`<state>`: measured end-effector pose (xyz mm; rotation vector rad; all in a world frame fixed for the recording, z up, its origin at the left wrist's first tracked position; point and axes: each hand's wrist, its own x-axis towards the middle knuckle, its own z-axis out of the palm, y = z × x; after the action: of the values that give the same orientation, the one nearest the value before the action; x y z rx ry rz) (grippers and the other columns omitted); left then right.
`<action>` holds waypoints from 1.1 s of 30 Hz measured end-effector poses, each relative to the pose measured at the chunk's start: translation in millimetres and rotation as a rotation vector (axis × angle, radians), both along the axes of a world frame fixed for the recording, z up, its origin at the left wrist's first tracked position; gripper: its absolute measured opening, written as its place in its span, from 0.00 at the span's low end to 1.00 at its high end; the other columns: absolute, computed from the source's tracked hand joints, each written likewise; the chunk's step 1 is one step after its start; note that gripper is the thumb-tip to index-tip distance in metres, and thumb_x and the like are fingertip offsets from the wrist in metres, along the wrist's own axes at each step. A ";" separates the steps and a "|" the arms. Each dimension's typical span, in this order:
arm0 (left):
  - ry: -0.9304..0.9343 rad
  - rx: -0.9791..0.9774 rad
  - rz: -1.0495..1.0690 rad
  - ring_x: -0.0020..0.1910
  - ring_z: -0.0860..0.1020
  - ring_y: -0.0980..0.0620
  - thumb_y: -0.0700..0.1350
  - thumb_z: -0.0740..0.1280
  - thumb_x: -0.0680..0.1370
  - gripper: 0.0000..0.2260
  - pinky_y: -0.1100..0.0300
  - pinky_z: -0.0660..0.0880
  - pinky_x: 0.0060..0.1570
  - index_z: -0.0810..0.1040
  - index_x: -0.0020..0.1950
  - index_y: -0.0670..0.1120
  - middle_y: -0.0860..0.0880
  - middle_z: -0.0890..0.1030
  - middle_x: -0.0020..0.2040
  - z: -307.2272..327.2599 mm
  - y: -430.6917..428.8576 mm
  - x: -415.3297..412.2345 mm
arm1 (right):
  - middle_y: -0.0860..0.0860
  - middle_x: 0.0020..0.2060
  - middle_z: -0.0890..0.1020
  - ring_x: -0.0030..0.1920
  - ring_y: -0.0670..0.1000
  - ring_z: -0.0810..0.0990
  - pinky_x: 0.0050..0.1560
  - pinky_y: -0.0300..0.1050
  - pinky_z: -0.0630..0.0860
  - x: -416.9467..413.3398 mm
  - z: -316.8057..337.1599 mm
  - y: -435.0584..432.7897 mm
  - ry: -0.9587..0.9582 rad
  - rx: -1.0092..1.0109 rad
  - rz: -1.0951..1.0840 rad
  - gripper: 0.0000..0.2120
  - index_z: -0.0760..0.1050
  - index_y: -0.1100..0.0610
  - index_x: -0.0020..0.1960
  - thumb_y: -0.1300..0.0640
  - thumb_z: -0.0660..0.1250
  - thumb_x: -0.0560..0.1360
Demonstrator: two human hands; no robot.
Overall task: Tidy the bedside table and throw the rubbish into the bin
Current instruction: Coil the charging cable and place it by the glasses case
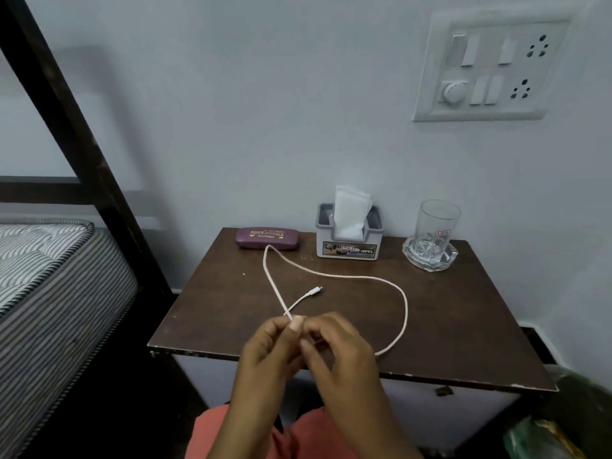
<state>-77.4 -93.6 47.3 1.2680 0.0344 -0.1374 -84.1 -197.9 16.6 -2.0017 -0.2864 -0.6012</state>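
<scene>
**Gathering the loose cable at the front of the table**

The charging cable (334,276) is the thing in hand: white, thin and limp, probably very light, so it should bend wherever it is pushed and spring out of a loose coil. It lies in one wide loop across the bedside table (463,326), running back almost to the glasses case, with its small connector (316,289) resting free near the middle. The left hand (268,352) pinches the cord between thumb and fingertips just above the front edge. The right hand (341,352), blurred, has its fingers curled in against the same stretch and seems to pinch it too.

Holding close to one end and winding the slack into small loops looks the safest course; dragging the far loop could sweep it sideways.

Along the back stand a purple glasses case (267,238), a grey tissue holder (349,240) and a clear glass (437,226) on a glass dish (430,260), fragile and best avoided.
</scene>
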 end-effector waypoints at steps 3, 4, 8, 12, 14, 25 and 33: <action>-0.032 0.016 0.061 0.36 0.82 0.49 0.40 0.60 0.79 0.10 0.63 0.80 0.37 0.76 0.43 0.37 0.44 0.83 0.35 6.3 1.1 -2.5 | 0.40 0.48 0.81 0.52 0.39 0.79 0.50 0.34 0.75 -11.9 17.1 -16.7 -0.023 0.053 0.075 0.09 0.80 0.48 0.53 0.55 0.63 0.77; -0.060 0.051 0.083 0.35 0.81 0.49 0.41 0.59 0.79 0.10 0.63 0.80 0.36 0.75 0.42 0.38 0.45 0.82 0.33 9.8 1.8 -3.3 | 0.41 0.49 0.82 0.52 0.39 0.79 0.51 0.34 0.75 -10.8 22.8 -22.4 -0.061 0.036 0.053 0.09 0.80 0.49 0.54 0.57 0.63 0.77; -0.141 0.182 0.061 0.24 0.70 0.50 0.43 0.57 0.79 0.12 0.64 0.75 0.27 0.74 0.39 0.40 0.50 0.69 0.25 32.1 -3.2 -15.5 | 0.49 0.61 0.77 0.64 0.44 0.73 0.63 0.42 0.71 13.0 48.2 -34.2 -0.264 -0.165 0.035 0.17 0.76 0.54 0.63 0.66 0.65 0.76; -0.035 -0.046 0.017 0.20 0.63 0.56 0.49 0.59 0.73 0.12 0.62 0.73 0.23 0.73 0.39 0.41 0.51 0.63 0.24 57.7 -13.9 -29.4 | 0.52 0.56 0.81 0.63 0.48 0.75 0.65 0.49 0.70 36.2 53.8 -30.3 -0.385 -0.123 0.124 0.10 0.80 0.58 0.56 0.62 0.65 0.76; 0.023 -0.252 -0.048 0.19 0.62 0.57 0.47 0.60 0.71 0.09 0.62 0.73 0.22 0.73 0.39 0.42 0.51 0.63 0.25 68.5 -16.9 -30.3 | 0.52 0.52 0.81 0.59 0.46 0.76 0.62 0.46 0.71 41.7 51.2 -26.4 -0.388 -0.053 0.093 0.08 0.80 0.58 0.53 0.62 0.65 0.76; 0.016 -0.272 -0.225 0.20 0.64 0.58 0.47 0.60 0.78 0.12 0.63 0.75 0.25 0.79 0.39 0.43 0.51 0.64 0.27 78.7 -9.7 -14.5 | 0.48 0.46 0.82 0.52 0.41 0.77 0.64 0.41 0.66 43.7 47.8 -19.1 -0.227 0.074 0.173 0.09 0.77 0.55 0.50 0.56 0.58 0.78; -0.292 -0.307 0.078 0.54 0.82 0.48 0.46 0.54 0.82 0.13 0.57 0.78 0.54 0.76 0.49 0.43 0.44 0.85 0.48 72.4 -2.8 32.3 | 0.45 0.37 0.74 0.37 0.42 0.71 0.40 0.40 0.69 19.9 47.5 -6.2 0.053 -0.056 0.178 0.08 0.74 0.55 0.44 0.55 0.59 0.80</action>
<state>-45.1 -96.4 119.8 0.9677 -0.1830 0.1079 -64.2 -204.1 64.1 -2.0168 -0.4483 -0.4314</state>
